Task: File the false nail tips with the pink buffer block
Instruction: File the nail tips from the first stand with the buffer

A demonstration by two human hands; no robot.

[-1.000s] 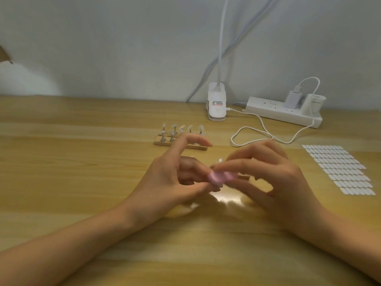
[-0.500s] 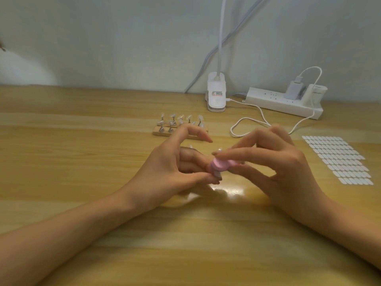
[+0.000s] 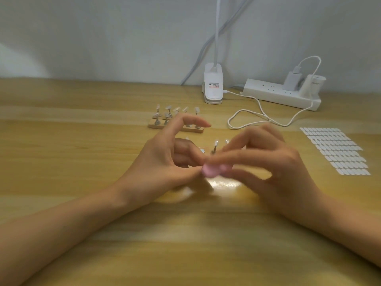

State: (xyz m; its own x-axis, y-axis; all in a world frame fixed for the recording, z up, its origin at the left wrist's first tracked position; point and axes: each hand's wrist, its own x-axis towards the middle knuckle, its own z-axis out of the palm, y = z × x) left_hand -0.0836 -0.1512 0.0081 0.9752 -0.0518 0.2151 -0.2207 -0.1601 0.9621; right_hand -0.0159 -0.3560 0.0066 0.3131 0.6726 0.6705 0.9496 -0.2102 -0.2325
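Pink buffer (image 3: 211,171), likely light, gritty foam, sits pinched in the right hand (image 3: 274,168), low above the desk (image 3: 82,162). The left hand (image 3: 162,162) curls against it; whether it grips a nail tip is hidden. Tips probably flex: pinch their sides.

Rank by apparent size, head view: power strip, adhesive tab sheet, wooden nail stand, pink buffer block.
1. adhesive tab sheet, nearer camera, so close call with
2. power strip
3. wooden nail stand, partly hidden
4. pink buffer block, mostly covered
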